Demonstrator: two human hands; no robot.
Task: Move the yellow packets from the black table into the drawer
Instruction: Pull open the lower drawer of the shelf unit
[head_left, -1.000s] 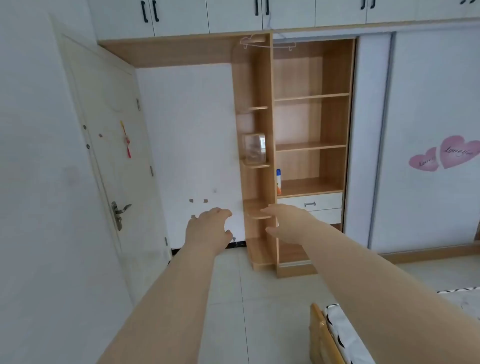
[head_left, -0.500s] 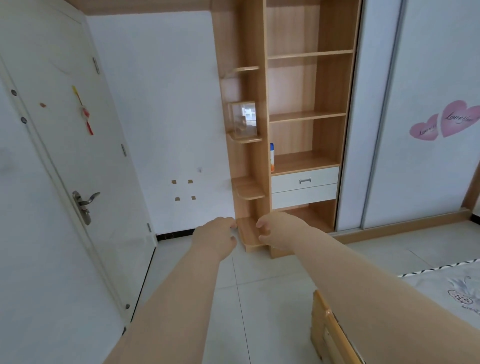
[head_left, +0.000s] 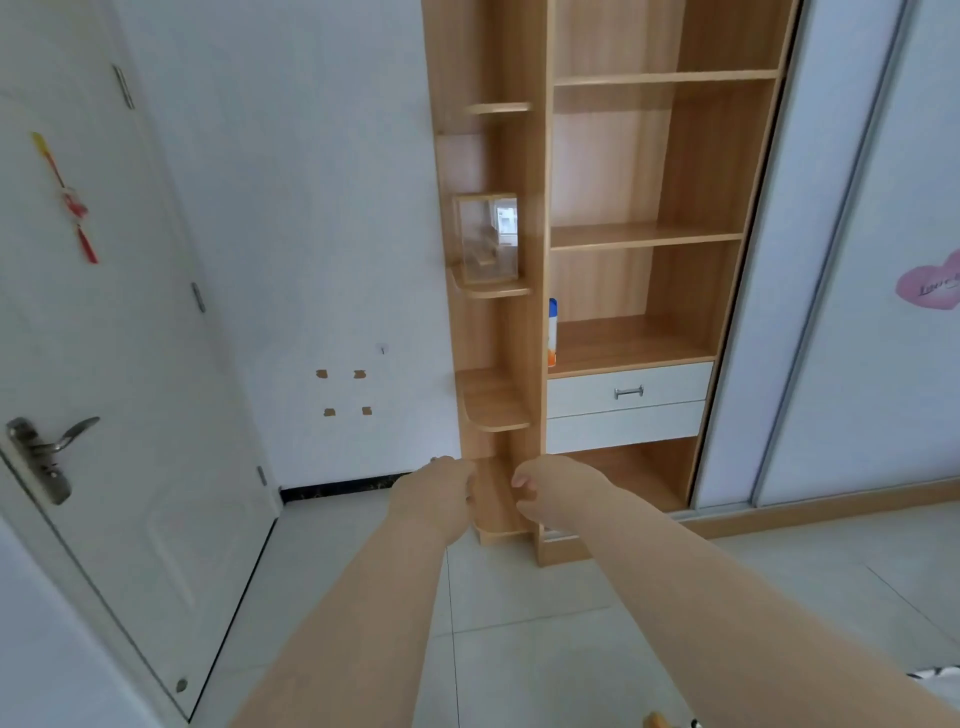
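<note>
One wooden shelf unit filling upper centre, white door at left, closed white drawer at centre right, left hand and right hand low centre, fingers loosely curled, holding nothing, clear box on side shelf, contents blurred, bottle standing above drawer

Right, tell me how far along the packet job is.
Nothing looks done: the white drawer with the metal handle is closed. In hand: nothing; the left hand and right hand are empty, loosely curled. Left: everything; no yellow packets or black table are in view.
</note>
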